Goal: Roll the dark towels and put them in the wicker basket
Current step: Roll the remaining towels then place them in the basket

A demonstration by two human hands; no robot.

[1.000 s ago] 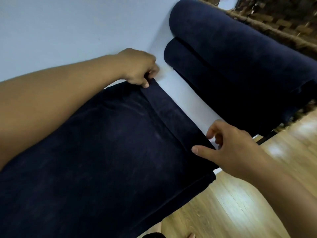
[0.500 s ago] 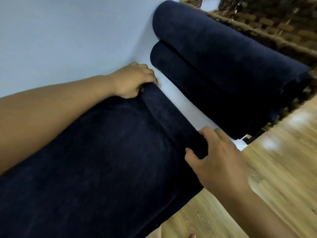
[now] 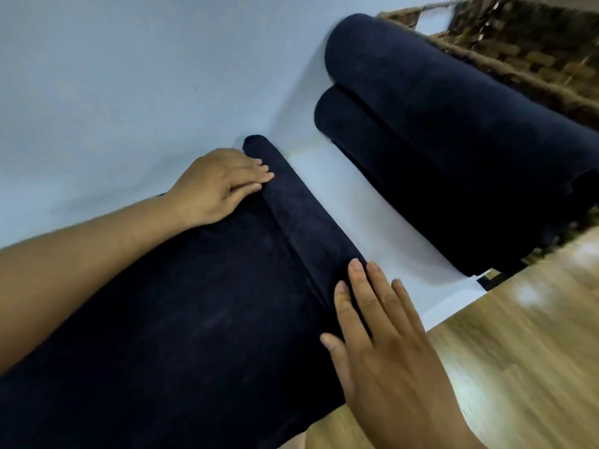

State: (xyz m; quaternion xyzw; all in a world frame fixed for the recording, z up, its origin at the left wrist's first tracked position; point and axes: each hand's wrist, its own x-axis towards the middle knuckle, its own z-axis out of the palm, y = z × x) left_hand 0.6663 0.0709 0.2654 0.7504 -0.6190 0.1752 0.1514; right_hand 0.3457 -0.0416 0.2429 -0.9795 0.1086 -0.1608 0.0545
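A pale table (image 3: 113, 76) with a smooth, bluish-white top fills the upper left of the frame and reaches toward the centre right, where its straight edge runs diagonally. Past that edge, in the lower right, lies a floor (image 3: 518, 367) of light wooden planks with visible grain and seams. A soft white glare patch (image 3: 528, 294) sits on the boards at the right, and the wood there looks blurred. A small dark fitting (image 3: 491, 280) shows at the table's edge. Cool, even light covers the tabletop.
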